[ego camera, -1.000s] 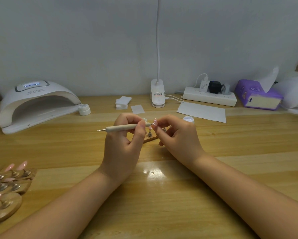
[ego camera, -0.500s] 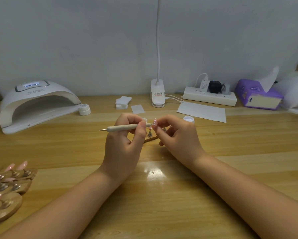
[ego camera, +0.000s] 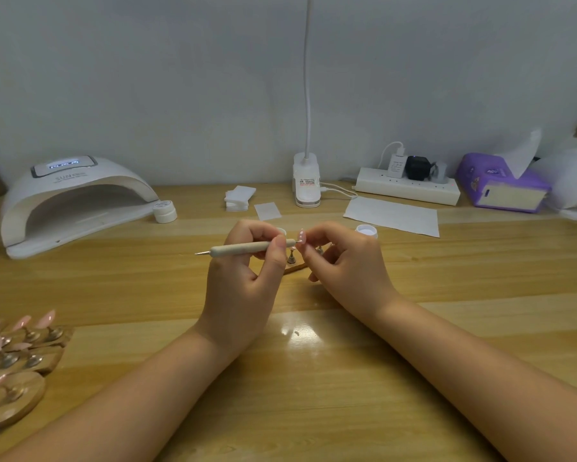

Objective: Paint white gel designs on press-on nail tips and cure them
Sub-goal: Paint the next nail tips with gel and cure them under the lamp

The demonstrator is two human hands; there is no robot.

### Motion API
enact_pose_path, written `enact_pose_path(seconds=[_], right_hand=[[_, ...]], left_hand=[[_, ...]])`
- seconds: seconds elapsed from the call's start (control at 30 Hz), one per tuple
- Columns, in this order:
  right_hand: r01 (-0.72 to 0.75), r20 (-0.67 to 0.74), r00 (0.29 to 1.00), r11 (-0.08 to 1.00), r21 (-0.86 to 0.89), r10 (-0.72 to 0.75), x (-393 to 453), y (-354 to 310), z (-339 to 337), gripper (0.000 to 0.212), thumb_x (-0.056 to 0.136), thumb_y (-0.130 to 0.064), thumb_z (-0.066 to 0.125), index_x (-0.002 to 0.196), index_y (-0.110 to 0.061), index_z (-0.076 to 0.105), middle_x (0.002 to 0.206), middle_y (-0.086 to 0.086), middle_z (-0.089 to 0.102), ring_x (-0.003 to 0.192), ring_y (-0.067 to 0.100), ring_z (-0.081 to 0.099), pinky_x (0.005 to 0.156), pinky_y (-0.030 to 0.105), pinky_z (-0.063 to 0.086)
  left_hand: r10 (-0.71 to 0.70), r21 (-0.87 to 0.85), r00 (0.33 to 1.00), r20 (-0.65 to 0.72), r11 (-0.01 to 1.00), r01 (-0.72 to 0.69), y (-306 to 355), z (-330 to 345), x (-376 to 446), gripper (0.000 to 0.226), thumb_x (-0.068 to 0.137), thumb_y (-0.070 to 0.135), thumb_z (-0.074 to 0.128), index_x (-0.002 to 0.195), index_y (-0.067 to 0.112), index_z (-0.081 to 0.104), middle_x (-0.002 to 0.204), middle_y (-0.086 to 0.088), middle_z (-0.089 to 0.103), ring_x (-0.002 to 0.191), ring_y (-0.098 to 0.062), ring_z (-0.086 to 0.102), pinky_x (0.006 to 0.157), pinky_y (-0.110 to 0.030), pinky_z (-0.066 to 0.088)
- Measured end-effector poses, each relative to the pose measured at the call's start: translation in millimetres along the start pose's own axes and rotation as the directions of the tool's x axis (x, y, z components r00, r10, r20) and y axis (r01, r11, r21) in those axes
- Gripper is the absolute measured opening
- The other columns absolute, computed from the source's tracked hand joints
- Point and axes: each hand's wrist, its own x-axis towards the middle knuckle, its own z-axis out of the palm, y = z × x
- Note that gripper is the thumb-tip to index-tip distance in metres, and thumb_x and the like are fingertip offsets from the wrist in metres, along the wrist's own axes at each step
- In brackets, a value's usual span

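Looks like a home nail-art desk, not a salon — one wooden table pushed against a plain white wall. Far left sits a white UV curing lamp with its display lit; near left, wooden stands carrying pink nail tips. Along the far edge: clip-on desk lamp, power strip loaded with chargers, purple tissue pack — household clutter, single seat.
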Motion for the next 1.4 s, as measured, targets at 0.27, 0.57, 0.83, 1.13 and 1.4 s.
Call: enact_pose_path(seconds=[0.27, 0.57, 0.83, 1.13, 1.4], right_hand=[[0.01, -0.001, 1.0, 1.0, -0.006, -0.01, -0.2, -1.1, -0.8, 0.008, 0.088, -0.009, 0.068, 0.095, -0.011, 0.07, 0.081, -0.014, 0.064, 0.062, 0.014, 0.065, 0.06, 0.039, 0.055], [0.005, 0.001, 1.0, 1.0, -0.001, -0.005, -0.1, 0.4, -0.3, 0.007, 0.088, -0.011, 0.068, 0.096, -0.012, 0.07, 0.083, -0.009, 0.067, 0.061, 0.017, 0.065, 0.06, 0.041, 0.055], [0.009, -0.008, 1.0, 1.0, 0.007, -0.009, -0.9, 2.1, 0.2, 0.007, 0.088, -0.01, 0.068, 0.094, -0.014, 0.07, 0.082, -0.011, 0.067, 0.058, 0.019, 0.064, 0.058, 0.041, 0.054], [0.015, 0.001, 1.0, 1.0, 0.006, -0.015, -1.0, 1.2, 0.0, 0.007, 0.088, -0.01, 0.068, 0.094, -0.014, 0.07, 0.081, -0.013, 0.066, 0.058, 0.018, 0.064, 0.058, 0.04, 0.054], [0.012, 0.005, 1.0, 1.0, 0.009, -0.012, -1.0, 1.6, -0.3, 0.007, 0.089, -0.011, 0.068, 0.094, -0.014, 0.07, 0.081, -0.011, 0.067, 0.058, 0.017, 0.065, 0.058, 0.04, 0.054]], left_hand=[[-0.007, 0.012, 1.0, 0.004, 1.0, 0.007, -0.2, -0.6, 0.2, 0.013, 0.09, 0.015, 0.056, 0.088, 0.028, 0.055, 0.074, 0.007, 0.062, 0.072, -0.005, 0.061, 0.064, -0.01, 0.044], [0.0, 0.028, 1.0, 0.003, 1.0, 0.0, -0.8, -0.9, 0.5, 0.014, 0.091, 0.016, 0.056, 0.088, 0.03, 0.054, 0.074, 0.007, 0.062, 0.072, -0.005, 0.061, 0.063, -0.009, 0.044], [0.006, 0.009, 1.0, -0.024, 1.0, -0.006, -1.1, -1.3, 0.9, 0.014, 0.091, 0.017, 0.055, 0.089, 0.03, 0.054, 0.075, 0.005, 0.063, 0.073, -0.007, 0.062, 0.063, -0.009, 0.045], [0.004, 0.013, 1.0, -0.017, 1.0, -0.004, -2.7, -0.9, 0.8, 0.013, 0.092, 0.019, 0.055, 0.09, 0.032, 0.054, 0.077, 0.004, 0.064, 0.074, -0.01, 0.064, 0.065, -0.015, 0.049], [0.015, 0.016, 1.0, -0.009, 1.0, -0.014, -3.7, -0.3, 1.3, 0.012, 0.092, 0.019, 0.055, 0.091, 0.031, 0.054, 0.078, 0.004, 0.064, 0.075, -0.009, 0.064, 0.066, -0.014, 0.048]])
